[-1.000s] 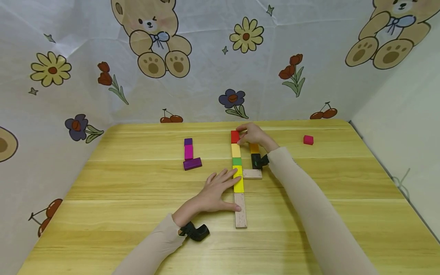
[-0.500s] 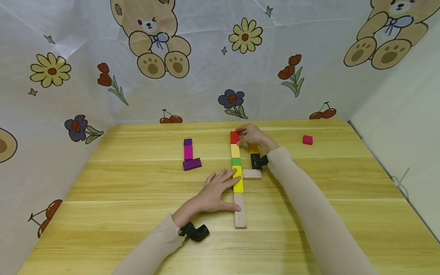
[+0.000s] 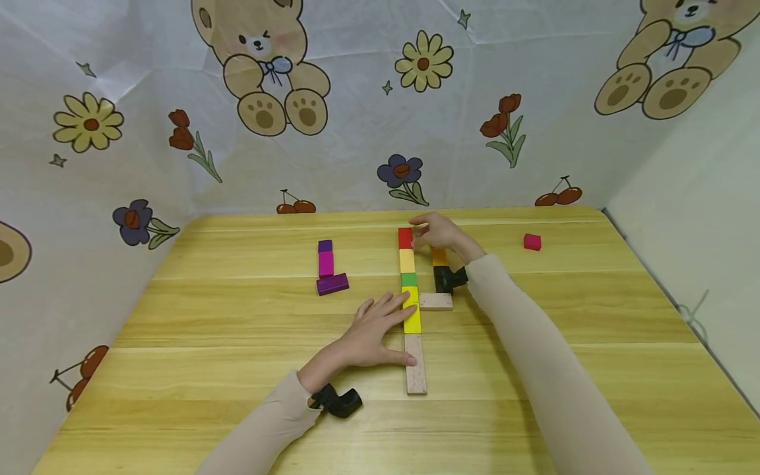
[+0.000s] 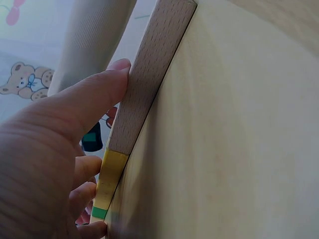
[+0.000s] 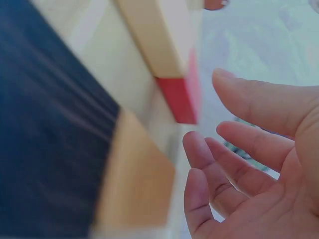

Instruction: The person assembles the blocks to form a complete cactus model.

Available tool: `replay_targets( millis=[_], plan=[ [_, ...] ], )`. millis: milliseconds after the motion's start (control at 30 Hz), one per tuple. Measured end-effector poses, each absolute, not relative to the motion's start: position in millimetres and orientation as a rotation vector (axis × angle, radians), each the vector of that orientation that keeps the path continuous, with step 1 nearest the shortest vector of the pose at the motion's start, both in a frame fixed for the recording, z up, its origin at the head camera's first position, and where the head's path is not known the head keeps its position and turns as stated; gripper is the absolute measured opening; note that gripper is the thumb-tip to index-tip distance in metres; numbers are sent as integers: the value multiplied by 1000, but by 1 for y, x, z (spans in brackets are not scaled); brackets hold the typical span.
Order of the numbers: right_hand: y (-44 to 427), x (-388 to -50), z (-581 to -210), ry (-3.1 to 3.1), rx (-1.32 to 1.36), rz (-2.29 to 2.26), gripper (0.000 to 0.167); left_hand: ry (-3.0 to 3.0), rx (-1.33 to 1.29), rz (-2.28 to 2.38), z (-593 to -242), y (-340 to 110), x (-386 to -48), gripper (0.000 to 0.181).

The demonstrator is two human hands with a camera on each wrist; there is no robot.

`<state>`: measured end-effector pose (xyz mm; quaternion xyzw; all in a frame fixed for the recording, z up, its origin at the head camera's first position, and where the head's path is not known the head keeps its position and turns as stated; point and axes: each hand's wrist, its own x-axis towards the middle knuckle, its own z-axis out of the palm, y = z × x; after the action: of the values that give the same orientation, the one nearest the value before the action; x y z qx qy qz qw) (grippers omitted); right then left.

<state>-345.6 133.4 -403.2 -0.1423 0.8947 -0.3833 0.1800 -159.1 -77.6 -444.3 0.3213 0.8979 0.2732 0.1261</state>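
Observation:
A straight row of blocks runs front to back on the table: a red block (image 3: 405,238) at the far end, then a pale yellow block (image 3: 406,261), a green block (image 3: 408,279), a yellow block (image 3: 411,320) and a plain wooden block (image 3: 417,376). Fingers spread, my left hand (image 3: 368,338) lies against this row, fingertips on the yellow block and thumb on the wooden one. My right hand (image 3: 444,235) is beside the red block with its fingers loosely bent; the right wrist view shows a gap between them and nothing held.
An orange block (image 3: 439,257), a dark block (image 5: 45,134) and a short wooden block (image 3: 436,301) stand right of the row. To the left lie a small violet block (image 3: 325,245), a magenta block (image 3: 326,264) and a tilted purple block (image 3: 332,284). A pink-red block (image 3: 532,242) sits far right.
My right hand has shifted slightly right, its fingers coming away from the red block. The left hand and the row stay where they were.

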Motion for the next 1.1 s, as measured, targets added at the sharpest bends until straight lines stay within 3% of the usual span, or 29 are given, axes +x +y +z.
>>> replay_targets(
  millis=[267, 733, 1100],
  plan=[
    [176, -324, -383, 2644, -435, -1200, 57, 2624, 933, 789, -445, -77, -159, 91],
    [296, -285, -392, 2790, -150, -1396, 60, 2613, 932, 828, -441, -79, -156, 91],
    [347, -283, -414, 2816, 51, -1393, 59, 2621, 944, 813, -444, -78, -157, 91]
  ],
)
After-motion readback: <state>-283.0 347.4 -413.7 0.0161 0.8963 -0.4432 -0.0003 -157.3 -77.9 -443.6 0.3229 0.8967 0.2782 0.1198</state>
